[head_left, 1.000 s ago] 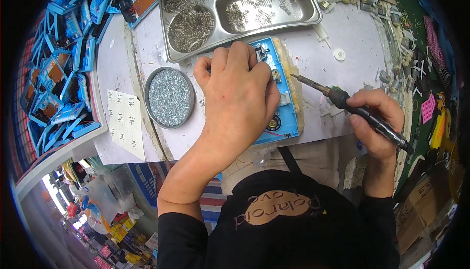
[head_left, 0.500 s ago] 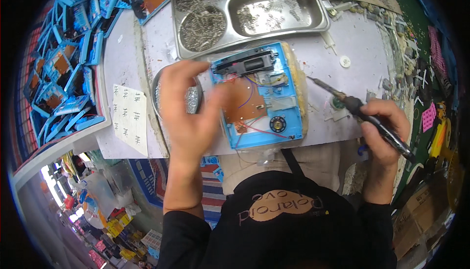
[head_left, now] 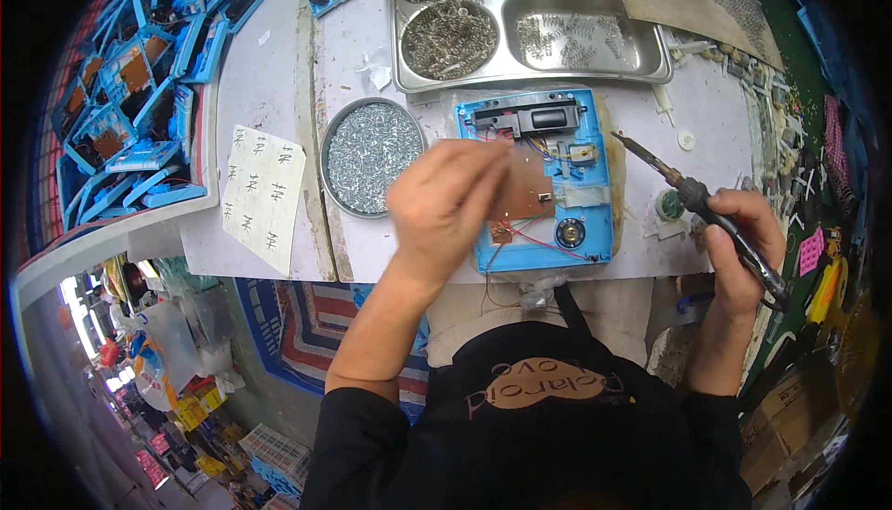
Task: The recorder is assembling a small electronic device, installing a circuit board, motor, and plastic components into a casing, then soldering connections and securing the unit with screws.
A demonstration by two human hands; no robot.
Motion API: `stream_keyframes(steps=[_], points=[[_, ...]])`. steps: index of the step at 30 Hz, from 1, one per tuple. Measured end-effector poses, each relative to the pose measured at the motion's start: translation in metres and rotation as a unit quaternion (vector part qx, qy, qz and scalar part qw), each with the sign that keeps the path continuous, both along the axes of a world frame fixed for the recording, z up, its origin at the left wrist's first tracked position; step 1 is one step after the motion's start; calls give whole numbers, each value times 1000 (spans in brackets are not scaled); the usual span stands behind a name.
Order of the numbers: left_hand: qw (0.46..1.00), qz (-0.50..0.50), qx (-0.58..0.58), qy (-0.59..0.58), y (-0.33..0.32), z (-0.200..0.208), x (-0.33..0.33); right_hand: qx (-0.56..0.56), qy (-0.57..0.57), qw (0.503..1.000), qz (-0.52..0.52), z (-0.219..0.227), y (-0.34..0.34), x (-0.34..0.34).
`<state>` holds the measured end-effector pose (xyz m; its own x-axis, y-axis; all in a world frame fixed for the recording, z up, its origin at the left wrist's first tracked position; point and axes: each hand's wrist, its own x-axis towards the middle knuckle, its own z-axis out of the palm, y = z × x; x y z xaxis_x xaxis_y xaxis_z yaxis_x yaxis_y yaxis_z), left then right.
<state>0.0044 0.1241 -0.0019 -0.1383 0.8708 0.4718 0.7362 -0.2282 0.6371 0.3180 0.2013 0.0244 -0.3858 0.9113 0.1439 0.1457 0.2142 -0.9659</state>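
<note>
A blue plastic housing [head_left: 597, 176] lies open on the table, with a brown circuit board [head_left: 530, 185], a black slotted part [head_left: 548, 118], a round speaker [head_left: 570, 232] and thin wires inside. Over the board's left part hovers my left hand [head_left: 441, 208], fingertips pinched together and somewhat blurred; whatever they hold is hidden. In my right hand [head_left: 743, 250] is a soldering iron [head_left: 695, 196], its tip pointing up and left, just right of the housing and apart from it.
Left of the housing stands a round dish of small screws [head_left: 372, 157]. A metal compartment tray [head_left: 520, 73] with springs sits behind. Many blue housings [head_left: 139, 138] are piled far left, near a marked paper sheet [head_left: 265, 199]. A solder spool [head_left: 669, 203] lies by the iron.
My left hand has moved right across the board, its spread fingers now drawn together. The view has shifted, and the screw dish shows fully. The soldering iron stays in my right hand.
</note>
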Motion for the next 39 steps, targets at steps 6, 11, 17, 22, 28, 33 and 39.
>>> stream_keyframes(steps=[6, 11, 17, 22, 28, 33, 39], points=[[985, -43, -3, 167, 13, -4, -43, -46, -4, 999, 10, 3, 0, -11], [967, -114, -57, 219, 14, 20, -53, -18, -6, 1000, 13, 6, 0, -9], [986, -107, -61, 112, 10, 33, -28, -13, 37, 999, -3, 0, 2, -32], [991, -84, -21, -107, 11, -1, 2, 42, 32, 996, 73, -1, 3, -75], [916, -69, -171, -356, 12, -4, 10, 10, 54, 995, 79, -10, 3, -95], [890, -42, -205, -405, 14, 7, 10, -25, 63, 996, 58, -9, 3, -126], [922, -43, -164, -347, 15, 5, 9, -18, 54, 996, 66, -10, 11, -139]])
